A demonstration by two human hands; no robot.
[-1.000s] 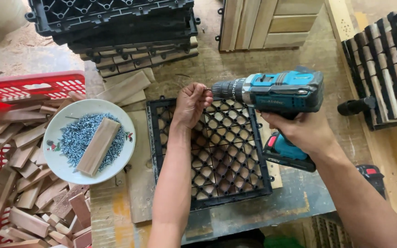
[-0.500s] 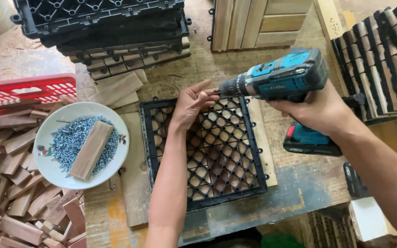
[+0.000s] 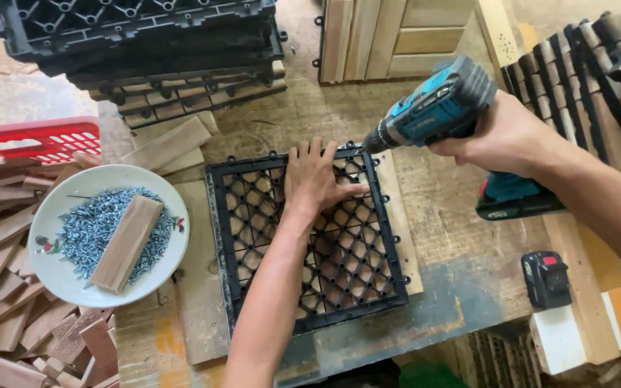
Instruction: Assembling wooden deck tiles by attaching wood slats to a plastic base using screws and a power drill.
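Note:
A black plastic grid tile (image 3: 339, 280) lies face down on wooden slats in the middle of the workbench. My left hand (image 3: 314, 179) presses flat on its upper part, fingers spread. My right hand (image 3: 501, 136) grips a teal cordless drill (image 3: 436, 108), tilted with its bit touching the grid's top right corner. A white plate (image 3: 55, 269) at the left holds a heap of silver screws (image 3: 84, 230) with a small wooden block (image 3: 127, 241) lying on them.
A red crate (image 3: 30, 140) and loose wood offcuts (image 3: 8, 323) fill the left side. Stacked black grid tiles (image 3: 138, 36) sit at the back, wooden tiles (image 3: 397, 32) behind, more tiles (image 3: 598, 79) at right. A spare battery (image 3: 548, 276) lies at lower right.
My left hand dropped from the drill's bit and now lies flat on the grid. The drill tilted down, its bit reaching the grid's top right corner.

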